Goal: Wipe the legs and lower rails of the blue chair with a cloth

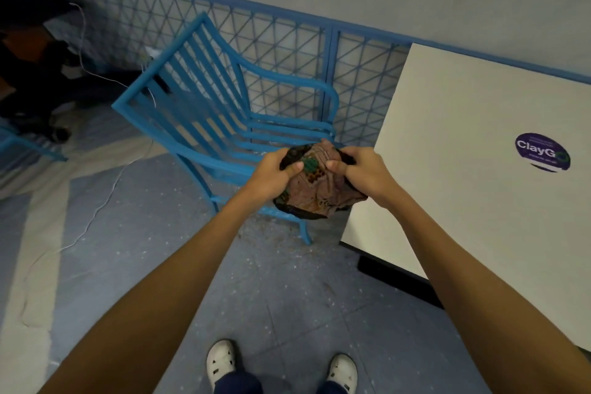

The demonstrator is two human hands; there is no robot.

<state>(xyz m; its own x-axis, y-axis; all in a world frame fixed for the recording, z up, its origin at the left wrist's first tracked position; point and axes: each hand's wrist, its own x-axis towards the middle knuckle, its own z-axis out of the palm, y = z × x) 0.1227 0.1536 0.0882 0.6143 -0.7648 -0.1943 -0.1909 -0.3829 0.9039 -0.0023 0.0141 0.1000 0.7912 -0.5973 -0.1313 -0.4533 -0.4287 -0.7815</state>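
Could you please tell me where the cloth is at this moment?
In the head view the cloth is at centre frame, bunched between the left hand and right hand, held above the front of the blue chair, left of the white table.

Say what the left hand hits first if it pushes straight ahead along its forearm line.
Likely the blue chair, at its seat slats just beyond the patterned cloth that the left hand grips with the right hand. Depth is unclear; the hands may be above seat height.
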